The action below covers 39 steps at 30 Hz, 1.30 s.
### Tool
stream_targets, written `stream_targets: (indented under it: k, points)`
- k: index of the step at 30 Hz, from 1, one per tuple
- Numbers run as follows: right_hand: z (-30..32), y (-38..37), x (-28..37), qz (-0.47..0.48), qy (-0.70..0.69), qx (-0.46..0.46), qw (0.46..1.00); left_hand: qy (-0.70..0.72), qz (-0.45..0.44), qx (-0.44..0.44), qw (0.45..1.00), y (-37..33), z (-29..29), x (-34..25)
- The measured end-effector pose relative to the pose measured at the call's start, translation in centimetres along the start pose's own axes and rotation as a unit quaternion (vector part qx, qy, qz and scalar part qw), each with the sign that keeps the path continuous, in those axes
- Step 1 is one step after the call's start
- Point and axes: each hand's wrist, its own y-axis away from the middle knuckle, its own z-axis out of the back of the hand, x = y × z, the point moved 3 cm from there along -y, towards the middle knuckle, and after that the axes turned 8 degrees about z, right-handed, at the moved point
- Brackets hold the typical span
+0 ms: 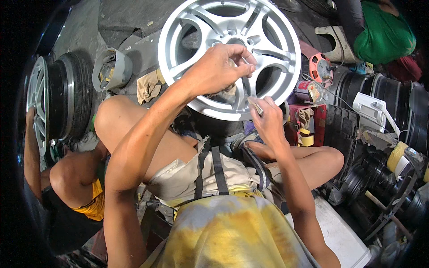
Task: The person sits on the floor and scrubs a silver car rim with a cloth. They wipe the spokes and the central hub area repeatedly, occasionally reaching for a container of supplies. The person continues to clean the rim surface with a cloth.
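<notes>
**Left hand (pixel 218 70) over the hub, right hand (pixel 271 120) at the near edge of a silver, multi-spoked metal wheel rim (pixel 241 33)**

The rim, the biggest thing within reach, lies face up directly under the left hand and just ahead of the right hand. Well to the right of the right hand, a row of dark, round wheel rims (pixel 391 96) lies on its side. Far to the left of the left hand stands a black rubber tyre (pixel 80 94) on a silver spoked wheel, with a co-worker's hand (pixel 30 117) at the wheel's face.

Nearer, also left of the left hand, is an off-white plastic bucket (pixel 124 69) holding scraps. A red, open box (pixel 320 120) sits just right of the right hand, and a crumpled tan cloth (pixel 148 87) lies between the bucket and the left hand. Beside the right hand, at the box, is a yellow roll (pixel 306 140).

Smallest is a thin, pale, folded piece (pixel 256 106), pinched between the right hand's thumb and fingers. The left hand's fingers are curled with the thumb close to them; whether they grip anything cannot be told.
</notes>
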Motion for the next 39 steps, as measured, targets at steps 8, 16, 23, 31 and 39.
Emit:
stream_targets:
  k: [8,16,23,31,39]
  points:
    - [-2.7,-1.1,-2.3,-0.023,0.105,0.166,0.980,-0.020,-0.037,-0.026,0.999,0.9,0.3,-1.3]
    - [-2.1,-2.2,-1.8,-0.048,0.151,0.203,0.966,-0.027,-0.080,-0.053,0.995,0.5,0.8,-1.6]
    - [-2.2,-2.6,-2.1,-0.078,0.128,0.276,0.949,-0.009,-0.071,-0.054,0.996,0.6,0.9,-1.4]
    - [-3.4,-1.3,-2.5,-0.024,0.148,0.154,0.977,-0.024,-0.108,-0.086,0.990,0.6,1.2,-1.9]
    - [-2.6,-3.3,-2.5,-0.002,0.158,0.230,0.960,-0.031,-0.129,-0.103,0.986,0.7,1.6,-2.1]
